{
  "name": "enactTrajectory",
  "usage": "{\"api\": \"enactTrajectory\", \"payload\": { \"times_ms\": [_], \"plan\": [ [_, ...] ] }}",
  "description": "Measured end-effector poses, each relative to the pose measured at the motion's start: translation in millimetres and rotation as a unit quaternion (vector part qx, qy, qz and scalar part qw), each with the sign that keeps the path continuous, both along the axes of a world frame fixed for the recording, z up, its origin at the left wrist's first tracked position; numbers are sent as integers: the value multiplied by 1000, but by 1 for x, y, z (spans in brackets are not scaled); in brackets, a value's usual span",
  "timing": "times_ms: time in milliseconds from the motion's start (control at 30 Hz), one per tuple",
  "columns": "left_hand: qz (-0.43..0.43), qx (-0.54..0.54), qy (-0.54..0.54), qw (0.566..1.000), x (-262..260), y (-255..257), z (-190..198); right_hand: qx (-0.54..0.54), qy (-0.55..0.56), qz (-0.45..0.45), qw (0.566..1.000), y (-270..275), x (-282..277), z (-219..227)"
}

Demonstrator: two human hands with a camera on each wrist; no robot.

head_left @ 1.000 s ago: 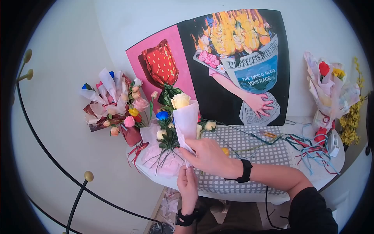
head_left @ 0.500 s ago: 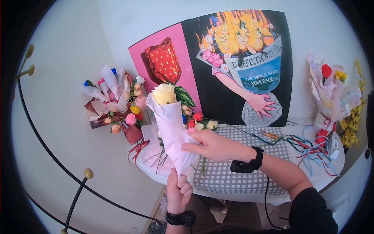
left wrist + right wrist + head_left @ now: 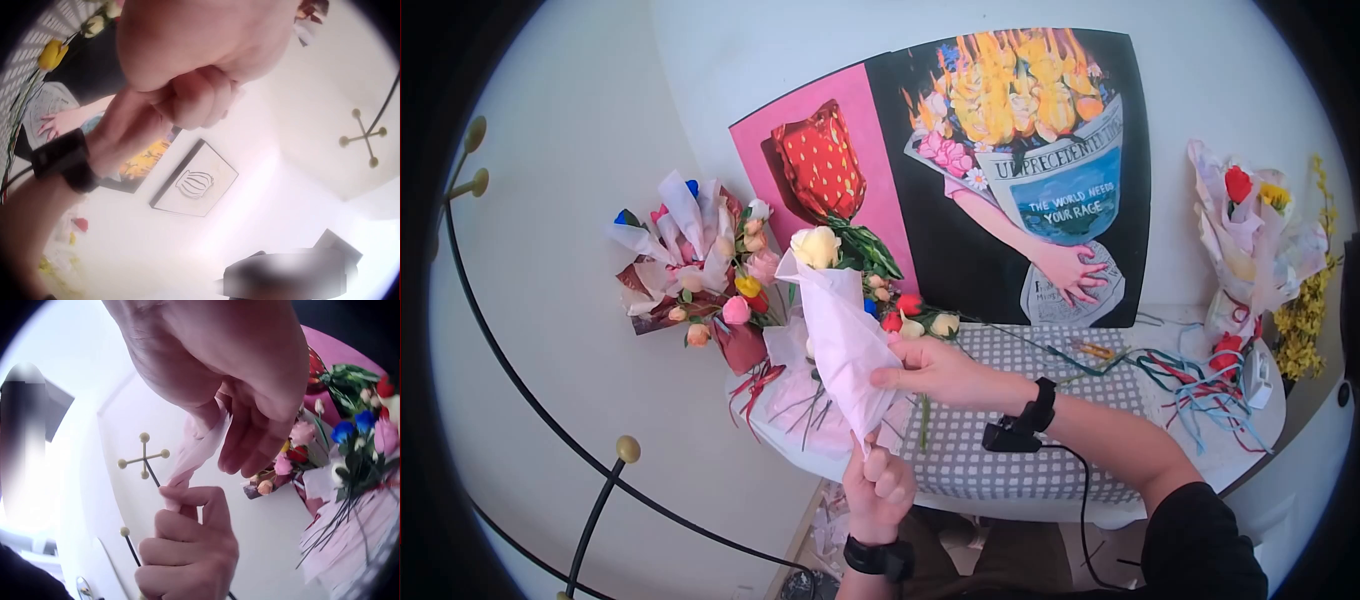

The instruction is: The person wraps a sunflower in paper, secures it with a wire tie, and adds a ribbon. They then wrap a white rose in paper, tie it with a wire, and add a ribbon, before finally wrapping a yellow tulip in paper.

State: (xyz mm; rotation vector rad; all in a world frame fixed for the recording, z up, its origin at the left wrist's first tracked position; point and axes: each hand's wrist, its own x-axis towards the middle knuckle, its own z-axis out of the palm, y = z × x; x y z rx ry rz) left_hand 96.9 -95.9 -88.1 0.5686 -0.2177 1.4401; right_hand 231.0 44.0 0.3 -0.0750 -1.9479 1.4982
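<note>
A cream rose [image 3: 815, 247] stands out of the top of a pale pink paper wrap [image 3: 843, 335], which narrows to a point at its lower end. My left hand [image 3: 879, 490] grips that lower end with curled fingers. Higher up, my right hand [image 3: 950, 375] pinches the wrap's right side between thumb and fingers. The right wrist view shows the twisted paper [image 3: 199, 450] running between my right hand [image 3: 219, 375] and my left hand [image 3: 190, 547]. The stem is hidden inside the paper.
A wrapped bouquet [image 3: 735, 345] lies at the table's left, with loose flowers [image 3: 910, 302] and pink paper beside it. On the right are tangled ribbons [image 3: 1200, 380] and another bouquet [image 3: 1240, 250]. A checked cloth [image 3: 1000, 460] covers the middle; a painted board [image 3: 890, 150] leans behind.
The wrapped rose moved left and turned, its paper now facing the head camera more broadly. My right hand shifted up from the wrap's lower part to its right side. Lately my left hand moved slightly right.
</note>
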Motion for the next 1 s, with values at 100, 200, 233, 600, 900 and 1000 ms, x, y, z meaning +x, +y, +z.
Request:
{"api": "enactTrajectory", "payload": {
  "times_ms": [100,200,233,600,900,1000],
  "plan": [
    [-59,-4,-80,995,14,1,6,-144,1,81,986,-7,0,-5],
    [-99,25,-149,983,21,2,8,-288,22,177,941,-5,1,-7],
    [-108,22,-167,980,22,2,8,-311,29,224,923,-4,1,-6],
    [241,-104,280,923,0,-7,12,-173,23,40,984,-7,-1,0],
    [155,-113,173,966,8,-21,23,-267,0,113,957,-18,0,0],
    [30,4,27,999,19,-16,18,-297,24,156,942,-24,0,0]
  ]
}}
